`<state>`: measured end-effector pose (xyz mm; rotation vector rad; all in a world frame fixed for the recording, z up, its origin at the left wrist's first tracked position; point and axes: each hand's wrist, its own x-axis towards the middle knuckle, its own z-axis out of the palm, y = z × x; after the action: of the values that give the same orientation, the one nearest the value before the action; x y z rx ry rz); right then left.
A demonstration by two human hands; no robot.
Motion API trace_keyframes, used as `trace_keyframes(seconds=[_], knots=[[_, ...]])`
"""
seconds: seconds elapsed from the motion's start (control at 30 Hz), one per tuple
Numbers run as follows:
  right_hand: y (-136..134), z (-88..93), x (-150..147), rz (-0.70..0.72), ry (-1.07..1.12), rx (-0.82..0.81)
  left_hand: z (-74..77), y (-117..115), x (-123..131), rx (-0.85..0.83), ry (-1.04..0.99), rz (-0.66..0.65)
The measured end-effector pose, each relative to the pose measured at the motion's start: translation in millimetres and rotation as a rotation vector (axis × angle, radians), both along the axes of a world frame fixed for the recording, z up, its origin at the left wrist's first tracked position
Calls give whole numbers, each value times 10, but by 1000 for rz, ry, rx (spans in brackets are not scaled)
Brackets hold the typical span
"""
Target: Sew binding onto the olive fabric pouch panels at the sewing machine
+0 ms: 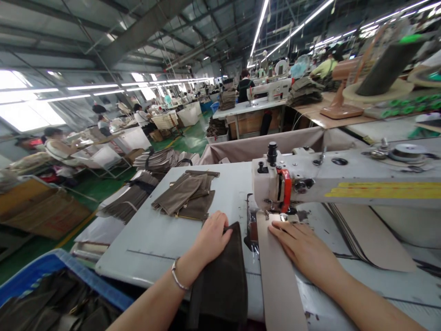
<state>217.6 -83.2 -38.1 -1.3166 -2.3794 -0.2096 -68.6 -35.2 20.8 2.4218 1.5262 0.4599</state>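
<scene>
My left hand (214, 233), with a bracelet on its wrist, has its fingers curled over the top edge of a dark olive fabric panel (229, 276), which runs down over the table's front edge. Fingers stretched out, my right hand (305, 246) lies flat on a long beige strip (278, 280). The strip's far end is under the head of a white sewing machine (272, 184); the needle area is partly hidden. Left of the machine, a loose pile of olive fabric pieces (184, 195), some with zippers, lies on the pale tabletop (148, 248).
A stack of beige strips (374, 239) lies under the machine arm at right. At lower left stands a blue basket (99, 278) holding dark fabric. Bundled pieces (129, 200) are stacked beyond the table's left edge. A thread cone (389, 64) stands at upper right.
</scene>
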Motion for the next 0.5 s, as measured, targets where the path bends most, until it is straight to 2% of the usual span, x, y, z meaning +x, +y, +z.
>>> trace_keyframes(seconds=[0.13, 0.2, 0.37, 0.5], knots=[[-25, 52, -29, -24, 2, -30, 113, 56, 126, -211, -249, -146], [-39, 77, -41, -37, 2, -43, 147, 104, 291, -232, -320, -222], [-43, 122, -64, -43, -7, -67, 74, 255, 747, -194, -240, -248], [-31, 129, -77, -60, 7, -83, -8, 321, 858, -187, -226, -225]])
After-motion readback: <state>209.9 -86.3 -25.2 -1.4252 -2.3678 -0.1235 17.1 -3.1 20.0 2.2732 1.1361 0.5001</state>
